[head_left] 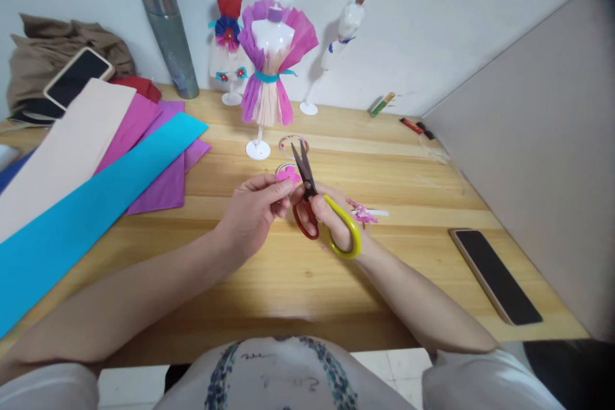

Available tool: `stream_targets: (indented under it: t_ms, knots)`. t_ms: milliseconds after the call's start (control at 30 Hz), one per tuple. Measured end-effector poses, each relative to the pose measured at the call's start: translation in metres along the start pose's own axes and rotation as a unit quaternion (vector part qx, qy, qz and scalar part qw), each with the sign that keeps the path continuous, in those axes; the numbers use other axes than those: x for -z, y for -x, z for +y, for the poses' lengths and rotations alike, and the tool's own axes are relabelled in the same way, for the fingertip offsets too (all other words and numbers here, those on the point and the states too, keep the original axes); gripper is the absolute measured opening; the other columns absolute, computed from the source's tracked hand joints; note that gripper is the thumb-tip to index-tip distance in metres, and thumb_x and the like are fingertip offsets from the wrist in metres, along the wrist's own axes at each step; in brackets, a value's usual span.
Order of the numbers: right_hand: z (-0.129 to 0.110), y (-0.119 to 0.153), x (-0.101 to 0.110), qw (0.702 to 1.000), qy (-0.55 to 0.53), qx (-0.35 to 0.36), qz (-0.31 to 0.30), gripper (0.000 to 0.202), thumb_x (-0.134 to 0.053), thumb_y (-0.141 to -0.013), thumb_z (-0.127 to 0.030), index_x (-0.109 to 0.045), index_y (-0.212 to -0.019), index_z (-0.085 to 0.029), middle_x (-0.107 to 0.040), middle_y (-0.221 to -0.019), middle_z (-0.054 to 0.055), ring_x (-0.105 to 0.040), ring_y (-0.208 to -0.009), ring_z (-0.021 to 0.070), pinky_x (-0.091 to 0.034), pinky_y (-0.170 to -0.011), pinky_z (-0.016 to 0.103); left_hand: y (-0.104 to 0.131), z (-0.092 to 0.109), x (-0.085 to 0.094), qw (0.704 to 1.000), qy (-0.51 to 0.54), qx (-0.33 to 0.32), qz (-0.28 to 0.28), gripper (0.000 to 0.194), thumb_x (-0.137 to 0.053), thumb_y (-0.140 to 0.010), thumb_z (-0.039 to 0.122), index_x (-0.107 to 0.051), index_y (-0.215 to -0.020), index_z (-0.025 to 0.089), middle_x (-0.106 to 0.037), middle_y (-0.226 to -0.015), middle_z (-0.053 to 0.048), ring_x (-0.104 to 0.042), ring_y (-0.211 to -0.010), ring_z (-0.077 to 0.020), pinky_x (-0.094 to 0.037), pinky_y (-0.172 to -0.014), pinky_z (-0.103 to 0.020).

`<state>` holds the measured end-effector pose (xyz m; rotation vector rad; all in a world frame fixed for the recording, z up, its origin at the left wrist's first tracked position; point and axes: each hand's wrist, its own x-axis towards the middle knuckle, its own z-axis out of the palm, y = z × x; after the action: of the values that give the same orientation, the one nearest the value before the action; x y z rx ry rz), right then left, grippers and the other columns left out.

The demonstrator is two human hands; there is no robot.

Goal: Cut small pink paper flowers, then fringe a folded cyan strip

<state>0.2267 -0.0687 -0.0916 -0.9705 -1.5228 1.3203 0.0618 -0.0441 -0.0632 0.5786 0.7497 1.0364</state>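
Pink paper flower (288, 174): up off the wooden table (307, 275), nearer the person than the front mannequin (273, 35), the one in the purple, pink and cream dress.
Left hand (252, 211): and it's a neat pinch, thumb and forefinger closed on the flower's edge, the other fingers curled in beneath.
Right hand (331, 211): wrapped around the scissors (307, 186), thumb through the yellow loop, fingers at the red one; its fingertips come in close beside the left hand's.
Blades: parted in a narrow V, tips pointing away from the person, just to the right of the flower.
Rings: one patterned ring (294, 137) lies just in front of the front mannequin's base, another partly hidden behind the flower.
Pink scraps (364, 213): a small bunch to the right of the front mannequin and nearer the person, beyond the right wrist.
Coloured sheets: left of the front mannequin, a bright blue strip (96, 205) lies over purple (163, 173), with pink and cream alongside.
Back row: a red-topped mannequin (228, 0) left of the front mannequin, a flask (168, 38) farther left.
Dark-screened phone (497, 275): far right of the front mannequin, near the table's edge.
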Motion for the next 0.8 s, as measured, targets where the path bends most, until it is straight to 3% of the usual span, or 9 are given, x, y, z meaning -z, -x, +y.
stream_targets:
  t_ms: [100, 200, 300, 600, 800]
  knots:
    - [-0.004, -0.006, 0.004, 0.999, -0.020, 0.004, 0.035, 0.046, -0.066, -0.090, -0.063, -0.061, -0.100, -0.019, -0.058, -0.067, -0.003, -0.051, -0.050, 0.0112, -0.040, -0.048, 0.026, -0.002, 0.003, 0.002, 0.999, -0.046, 0.010, -0.009, 0.012, -0.085, -0.063, 0.022, -0.074, -0.064, 0.016, -0.070, -0.067, -0.002, -0.051, -0.054, -0.0067, -0.036, -0.050, -0.021]
    - [-0.010, -0.012, 0.006, 0.994, -0.054, 0.003, 0.097, 0.038, -0.079, -0.080, -0.048, -0.063, -0.101, -0.020, -0.061, -0.069, -0.003, -0.054, -0.054, 0.0119, -0.044, -0.052, 0.026, -0.005, 0.005, 0.006, 0.991, -0.126, 0.015, -0.040, 0.014, -0.081, -0.064, 0.023, -0.070, -0.060, 0.015, -0.061, -0.056, 0.001, -0.048, -0.050, -0.0064, -0.034, -0.049, -0.021]
    - [-0.014, -0.014, 0.009, 0.986, -0.090, -0.002, 0.140, 0.036, -0.081, -0.073, -0.036, -0.062, -0.099, -0.021, -0.072, -0.080, 0.001, -0.057, -0.056, 0.0124, -0.046, -0.053, 0.028, -0.009, 0.007, 0.010, 0.978, -0.198, 0.018, -0.061, 0.016, -0.080, -0.063, 0.025, -0.068, -0.059, 0.015, -0.057, -0.051, 0.002, -0.046, -0.048, -0.0067, -0.034, -0.048, -0.021]
    - [-0.017, -0.012, 0.010, 0.988, -0.101, -0.010, 0.115, 0.036, -0.084, -0.073, -0.035, -0.065, -0.099, -0.020, -0.067, -0.075, -0.001, -0.055, -0.057, 0.0116, -0.047, -0.056, 0.028, -0.011, 0.010, 0.008, 0.962, -0.263, 0.000, -0.079, 0.015, -0.078, -0.063, 0.026, -0.067, -0.058, 0.016, -0.057, -0.048, 0.003, -0.047, -0.047, -0.0069, -0.034, -0.046, -0.021]
    - [-0.021, -0.011, 0.006, 0.992, -0.068, -0.043, 0.098, 0.042, -0.088, -0.070, -0.039, -0.064, -0.099, -0.020, -0.066, -0.077, 0.000, -0.058, -0.063, 0.0135, -0.047, -0.058, 0.028, -0.011, 0.012, 0.007, 0.937, -0.336, 0.025, -0.086, 0.015, -0.076, -0.060, 0.024, -0.063, -0.055, 0.017, -0.059, -0.049, 0.003, -0.048, -0.047, -0.0069, -0.038, -0.048, -0.021]
